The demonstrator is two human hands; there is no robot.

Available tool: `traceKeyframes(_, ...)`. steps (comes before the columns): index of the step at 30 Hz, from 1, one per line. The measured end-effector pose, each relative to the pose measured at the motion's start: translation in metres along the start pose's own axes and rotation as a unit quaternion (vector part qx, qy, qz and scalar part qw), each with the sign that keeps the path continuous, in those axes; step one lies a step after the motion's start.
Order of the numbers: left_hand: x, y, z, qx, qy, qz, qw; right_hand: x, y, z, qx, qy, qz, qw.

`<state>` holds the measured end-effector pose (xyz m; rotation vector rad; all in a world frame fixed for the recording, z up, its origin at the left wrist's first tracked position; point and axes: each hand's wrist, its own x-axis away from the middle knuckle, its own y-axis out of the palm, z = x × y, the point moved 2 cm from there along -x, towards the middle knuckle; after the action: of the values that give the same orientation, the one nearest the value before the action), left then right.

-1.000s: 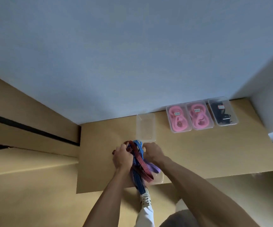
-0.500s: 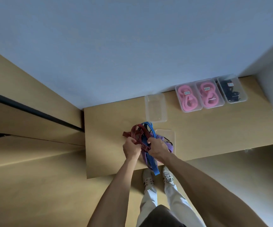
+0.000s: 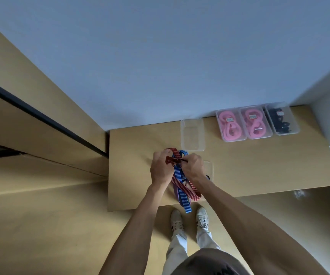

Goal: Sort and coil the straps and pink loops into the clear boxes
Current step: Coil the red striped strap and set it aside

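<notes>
Tangled red (image 3: 186,189) and blue straps (image 3: 180,181) (perhaps a purple one too) overhang the table edge.

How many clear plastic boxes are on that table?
5. Three sit in a row at the far right: two with pink loops, one with black items. An empty box stands mid-table; another lies partly hidden behind the right hand.

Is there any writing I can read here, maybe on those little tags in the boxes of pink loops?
Tag in the left pink-loop box: print too small and blurred to read.
Tag in the right pink-loop box: also unreadable.
Pale tag in the box of black items: unreadable.
No other text shows.
</notes>
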<state>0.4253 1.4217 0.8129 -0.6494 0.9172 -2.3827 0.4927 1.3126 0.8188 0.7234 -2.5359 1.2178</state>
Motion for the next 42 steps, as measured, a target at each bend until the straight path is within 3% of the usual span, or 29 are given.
traceKeyframes(3, -0.005, -0.017, 0.034, -0.013, 0.099, -0.012, 0.995, -0.008, -0.031, -0.031, -0.039, -0.046, 0.016, 0.998)
traceKeyframes(7, -0.017, -0.055, 0.076, 0.089, 0.104, -0.03, 0.99, -0.01, -0.079, -0.069, -0.127, -0.053, 0.07, 0.988)
traceKeyframes(10, -0.022, -0.083, 0.109, 0.105, 0.151, -0.046, 0.982, -0.005, -0.115, -0.092, -0.229, -0.059, 0.072, 0.969)
traceKeyframes(13, -0.022, -0.113, 0.141, 0.184, 0.144, -0.026, 0.972, 0.004, -0.148, -0.11, -0.356, -0.074, 0.024, 0.931)
traceKeyframes(16, -0.024, -0.142, 0.173, 0.318, 0.113, 0.001, 0.941, 0.014, -0.164, -0.126, -0.467, -0.083, -0.111, 0.873)
traceKeyframes(18, -0.024, -0.158, 0.193, 0.3, 0.142, 0.066, 0.941, 0.024, -0.167, -0.134, -0.409, -0.122, -0.202, 0.881)
traceKeyframes(20, -0.024, -0.171, 0.208, 0.231, 0.185, 0.139, 0.945, 0.031, -0.171, -0.142, -0.341, -0.153, -0.219, 0.902)
traceKeyframes(24, -0.024, -0.18, 0.21, 0.066, 0.253, 0.188, 0.947, 0.034, -0.201, -0.158, -0.188, -0.198, -0.049, 0.961)
traceKeyframes(27, -0.027, -0.177, 0.203, -0.016, 0.251, 0.15, 0.956, 0.033, -0.22, -0.168, -0.078, -0.282, 0.05, 0.955)
traceKeyframes(30, -0.026, -0.174, 0.207, -0.066, 0.244, 0.097, 0.963, 0.032, -0.228, -0.171, -0.023, -0.342, 0.087, 0.935)
traceKeyframes(36, -0.025, -0.182, 0.212, -0.007, 0.226, -0.026, 0.974, 0.032, -0.242, -0.172, -0.017, -0.407, 0.188, 0.894)
traceKeyframes(39, -0.02, -0.187, 0.22, 0.016, 0.214, -0.067, 0.974, 0.034, -0.243, -0.179, -0.013, -0.413, 0.194, 0.89)
traceKeyframes(42, -0.019, -0.195, 0.223, 0.048, 0.21, -0.094, 0.972, 0.034, -0.243, -0.183, -0.042, -0.394, 0.152, 0.905)
